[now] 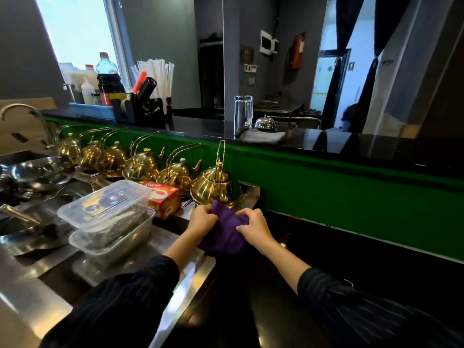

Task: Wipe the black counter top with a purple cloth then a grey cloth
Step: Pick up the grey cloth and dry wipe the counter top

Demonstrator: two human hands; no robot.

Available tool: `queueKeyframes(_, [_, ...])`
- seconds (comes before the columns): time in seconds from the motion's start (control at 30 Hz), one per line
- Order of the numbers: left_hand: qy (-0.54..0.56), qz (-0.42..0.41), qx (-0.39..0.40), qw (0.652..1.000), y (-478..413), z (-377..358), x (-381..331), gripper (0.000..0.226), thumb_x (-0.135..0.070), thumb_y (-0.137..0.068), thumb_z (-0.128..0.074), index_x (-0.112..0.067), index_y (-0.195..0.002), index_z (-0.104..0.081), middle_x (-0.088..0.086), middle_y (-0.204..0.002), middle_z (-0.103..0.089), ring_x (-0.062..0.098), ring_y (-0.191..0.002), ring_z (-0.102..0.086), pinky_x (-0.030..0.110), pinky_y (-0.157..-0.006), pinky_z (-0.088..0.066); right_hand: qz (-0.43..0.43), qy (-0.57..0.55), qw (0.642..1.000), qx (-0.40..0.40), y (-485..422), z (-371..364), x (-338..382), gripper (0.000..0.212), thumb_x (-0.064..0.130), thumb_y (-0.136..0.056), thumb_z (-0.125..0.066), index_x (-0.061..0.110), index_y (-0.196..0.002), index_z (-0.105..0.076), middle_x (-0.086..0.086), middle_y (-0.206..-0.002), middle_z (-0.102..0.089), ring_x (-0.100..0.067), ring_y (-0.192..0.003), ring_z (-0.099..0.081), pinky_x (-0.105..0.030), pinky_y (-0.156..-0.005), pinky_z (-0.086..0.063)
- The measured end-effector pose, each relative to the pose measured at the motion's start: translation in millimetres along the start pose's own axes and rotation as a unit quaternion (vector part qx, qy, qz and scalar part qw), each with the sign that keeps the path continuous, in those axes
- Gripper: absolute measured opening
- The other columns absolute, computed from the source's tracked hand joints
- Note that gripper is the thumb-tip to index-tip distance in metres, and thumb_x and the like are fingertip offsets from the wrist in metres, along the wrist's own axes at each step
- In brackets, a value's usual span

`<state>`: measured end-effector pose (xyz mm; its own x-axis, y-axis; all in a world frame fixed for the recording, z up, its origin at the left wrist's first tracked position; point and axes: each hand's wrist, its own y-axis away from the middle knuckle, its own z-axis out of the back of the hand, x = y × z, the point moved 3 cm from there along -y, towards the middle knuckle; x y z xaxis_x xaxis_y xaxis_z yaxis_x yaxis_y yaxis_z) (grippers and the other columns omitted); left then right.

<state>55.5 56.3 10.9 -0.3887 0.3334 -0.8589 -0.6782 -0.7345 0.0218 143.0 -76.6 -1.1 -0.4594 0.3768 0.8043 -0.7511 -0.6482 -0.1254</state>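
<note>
Purple cloth (226, 228) is bunched at the left end of the black table (326, 259), its long axis running 12 to 6 o'clock below a gold kettle (216, 184). The left hand (202, 219) grips its 9 o'clock edge and the right hand (253, 226) its 3 o'clock edge. The table runs on toward 3 o'clock, nearer the right hand; the grey cloth (263, 136) lies well apart at 1 o'clock.
</note>
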Motion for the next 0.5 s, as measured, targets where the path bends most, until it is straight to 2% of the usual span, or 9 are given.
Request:
queueKeyframes(0.07, [-0.057,-0.055,-0.006,0.997,5.1,-1.6,1.7,0.027,-0.010,-0.079,-0.064,-0.006,-0.105,-0.062,0.008,-0.099,-0.064,0.023,-0.095,-0.061,0.033,-0.078,-0.048,0.040,0.060,0.997,-0.003,1.1,-11.3,0.3,0.032,0.003,-0.089,-0.059,0.008,-0.121,-0.060,-0.007,-0.125,-0.039,-0.021,-0.114,-0.050,-0.018,-0.092,-0.041])
queueKeyframes(0.13, [-0.122,-0.109,0.009,0.987,5.6,-4.9,6.0,0.038,-0.012,-0.082,-0.064,-0.008,-0.118,-0.053,0.004,-0.108,-0.057,0.020,-0.104,-0.056,0.026,-0.083,-0.043,0.073,0.116,0.991,0.013,3.8,-22.4,-1.7,0.028,0.008,-0.094,-0.052,0.008,-0.121,-0.061,-0.008,-0.132,-0.036,-0.023,-0.119,-0.047,-0.031,-0.103,-0.043])
queueKeyframes(0.23, [-0.224,-0.146,0.031,0.963,1.3,-9.7,16.9,0.046,-0.011,-0.084,-0.057,-0.012,-0.128,-0.045,0.010,-0.125,-0.054,0.024,-0.116,-0.052,0.031,-0.093,-0.044,0.102,0.196,0.974,0.041,6.6,-30.0,-6.8,0.031,0.019,-0.099,-0.045,0.011,-0.125,-0.060,-0.008,-0.143,-0.032,-0.027,-0.126,-0.041,-0.039,-0.107,-0.040])
queueKeyframes(0.33, [-0.328,-0.166,-0.019,0.930,1.6,-7.4,13.5,0.041,-0.017,-0.085,-0.053,-0.013,-0.125,-0.046,0.008,-0.124,-0.052,0.026,-0.117,-0.047,0.036,-0.089,-0.046,0.123,0.260,0.955,0.073,4.4,-17.8,-5.8,0.035,0.024,-0.099,-0.045,0.017,-0.131,-0.057,-0.008,-0.137,-0.039,-0.026,-0.123,-0.042,-0.040,-0.103,-0.043])
queueKeyframes(0.4, [-0.347,-0.201,-0.052,0.914,-0.1,-6.6,-1.8,0.039,-0.012,-0.083,-0.050,-0.012,-0.122,-0.049,0.007,-0.121,-0.055,0.026,-0.115,-0.047,0.036,-0.088,-0.048,0.137,0.299,0.940,0.092,-4.1,0.9,-0.2,0.032,0.025,-0.097,-0.047,0.021,-0.126,-0.061,-0.007,-0.127,-0.046,-0.026,-0.118,-0.044,-0.041,-0.096,-0.045])
queueKeyframes(0.43, [-0.332,-0.221,-0.054,0.915,-2.6,-6.9,-12.4,0.038,-0.009,-0.083,-0.049,-0.010,-0.120,-0.052,0.007,-0.119,-0.056,0.026,-0.113,-0.049,0.037,-0.087,-0.049,0.146,0.312,0.935,0.080,-11.6,13.7,5.3,0.030,0.023,-0.095,-0.048,0.019,-0.120,-0.064,-0.007,-0.123,-0.049,-0.027,-0.115,-0.045,-0.041,-0.094,-0.046])
queueKeyframes(0.5, [-0.286,-0.268,-0.030,0.919,-12.5,-9.5,-38.2,0.034,-0.009,-0.081,-0.048,-0.008,-0.114,-0.057,0.009,-0.112,-0.059,0.028,-0.110,-0.052,0.041,-0.086,-0.049,0.162,0.316,0.935,0.009,-34.5,45.7,21.6,0.026,0.015,-0.093,-0.048,0.013,-0.109,-0.068,-0.009,-0.116,-0.053,-0.029,-0.111,-0.048,-0.040,-0.088,-0.047])
